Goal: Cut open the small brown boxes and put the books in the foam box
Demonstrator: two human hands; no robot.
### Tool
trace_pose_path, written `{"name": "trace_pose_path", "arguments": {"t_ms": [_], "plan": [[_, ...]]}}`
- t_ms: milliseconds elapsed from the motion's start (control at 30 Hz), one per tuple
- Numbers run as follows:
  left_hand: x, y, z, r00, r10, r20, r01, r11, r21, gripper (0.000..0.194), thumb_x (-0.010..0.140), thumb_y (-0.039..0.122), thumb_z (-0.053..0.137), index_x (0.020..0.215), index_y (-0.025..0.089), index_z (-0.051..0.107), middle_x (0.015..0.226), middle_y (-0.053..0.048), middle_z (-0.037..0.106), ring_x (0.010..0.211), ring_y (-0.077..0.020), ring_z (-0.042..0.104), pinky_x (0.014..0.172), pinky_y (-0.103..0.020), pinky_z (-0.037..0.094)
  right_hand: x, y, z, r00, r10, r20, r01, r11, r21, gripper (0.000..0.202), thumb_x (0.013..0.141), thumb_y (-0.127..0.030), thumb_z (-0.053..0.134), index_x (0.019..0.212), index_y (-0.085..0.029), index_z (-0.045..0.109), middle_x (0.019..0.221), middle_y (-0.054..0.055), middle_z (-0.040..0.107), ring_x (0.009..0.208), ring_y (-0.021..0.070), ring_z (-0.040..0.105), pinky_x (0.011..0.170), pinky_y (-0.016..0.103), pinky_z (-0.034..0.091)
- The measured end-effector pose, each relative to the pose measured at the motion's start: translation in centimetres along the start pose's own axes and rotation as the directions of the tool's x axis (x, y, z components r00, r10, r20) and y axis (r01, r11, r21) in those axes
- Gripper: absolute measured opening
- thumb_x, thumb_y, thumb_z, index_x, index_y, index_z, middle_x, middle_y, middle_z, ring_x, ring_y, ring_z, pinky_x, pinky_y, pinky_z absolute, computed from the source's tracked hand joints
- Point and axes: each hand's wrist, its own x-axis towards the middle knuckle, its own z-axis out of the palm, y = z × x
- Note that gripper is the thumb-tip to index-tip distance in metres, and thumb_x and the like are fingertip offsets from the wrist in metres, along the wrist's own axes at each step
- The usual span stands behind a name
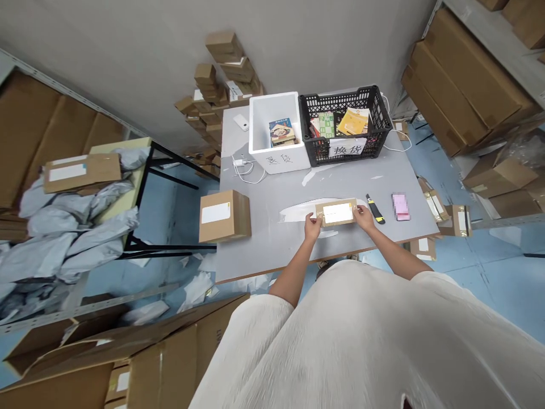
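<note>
A small flat cardboard parcel [338, 212] with a white label lies near the front edge of the grey table [272, 250]. My left hand [313, 226] grips its left end, fingers closed on it. On the opposite end, my right hand [363, 217] holds the parcel between thumb and fingers. Just right of that hand is a black and yellow utility knife [375, 209], and beyond it a pink item [401, 206], partly blurred. A larger labelled cardboard box [225, 216] stands at the table's left side.
At the table's back, a white foam box [279, 126] with books adjoins a black crate [347, 126] holding books and packets. Grey mailing bags [51, 247] cover a side table on the left. Stacked cartons [464, 85] stand right; paper scraps litter the blue floor.
</note>
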Motion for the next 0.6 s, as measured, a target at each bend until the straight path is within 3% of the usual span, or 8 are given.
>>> {"name": "trace_pose_path", "arguments": {"t_ms": [167, 300, 433, 600], "plan": [[1.7, 0.8, 0.6, 0.999, -0.033, -0.031, 0.033, 0.999, -0.012, 0.05, 0.096, 0.041, 0.078, 0.139, 0.022, 0.061, 0.099, -0.004, 0.072, 0.093, -0.0202, 0.074, 0.09, -0.032, 0.058, 1.7, -0.7, 0.2, 1.0, 0.028, 0.006, -0.028, 1.0, -0.009, 0.042, 0.09, -0.054, 0.067, 0.111, -0.019, 0.077, 0.104, 0.011, 0.08, 0.104, 0.0304, 0.074, 0.102, 0.042, 0.058], [3.1, 1.8, 1.1, 0.998, -0.012, -0.054, 0.014, 1.0, 0.024, 0.049, 0.094, 0.036, 0.079, 0.139, 0.022, 0.062, 0.114, -0.009, 0.073, 0.099, -0.0213, 0.073, 0.093, -0.034, 0.057, 3.1, -1.6, 0.2, 0.998, 0.068, 0.019, -0.067, 0.997, -0.031, 0.031, 0.089, -0.049, 0.068, 0.1, -0.021, 0.077, 0.103, 0.01, 0.082, 0.101, 0.0295, 0.074, 0.101, 0.044, 0.058], [3.8, 1.8, 1.3, 0.998, 0.044, -0.035, -0.041, 0.997, 0.071, 0.051, 0.093, 0.035, 0.078, 0.14, 0.022, 0.064, 0.125, -0.011, 0.072, 0.108, -0.0233, 0.071, 0.099, -0.036, 0.055, 3.6, -1.8, 0.1, 0.995, 0.093, 0.023, -0.092, 0.995, -0.039, 0.026, 0.088, -0.047, 0.071, 0.095, -0.022, 0.077, 0.102, 0.01, 0.083, 0.101, 0.0296, 0.075, 0.1, 0.043, 0.059], [4.1, 1.4, 1.2, 0.999, 0.048, -0.002, -0.048, 0.997, 0.058, 0.055, 0.092, 0.037, 0.078, 0.143, 0.023, 0.064, 0.123, -0.01, 0.072, 0.106, -0.0228, 0.071, 0.099, -0.036, 0.055, 3.7, -1.6, 0.0, 0.997, 0.073, 0.034, -0.074, 0.997, 0.007, 0.024, 0.087, -0.044, 0.074, 0.093, -0.022, 0.077, 0.109, 0.011, 0.084, 0.106, 0.0296, 0.076, 0.101, 0.042, 0.059]]}}
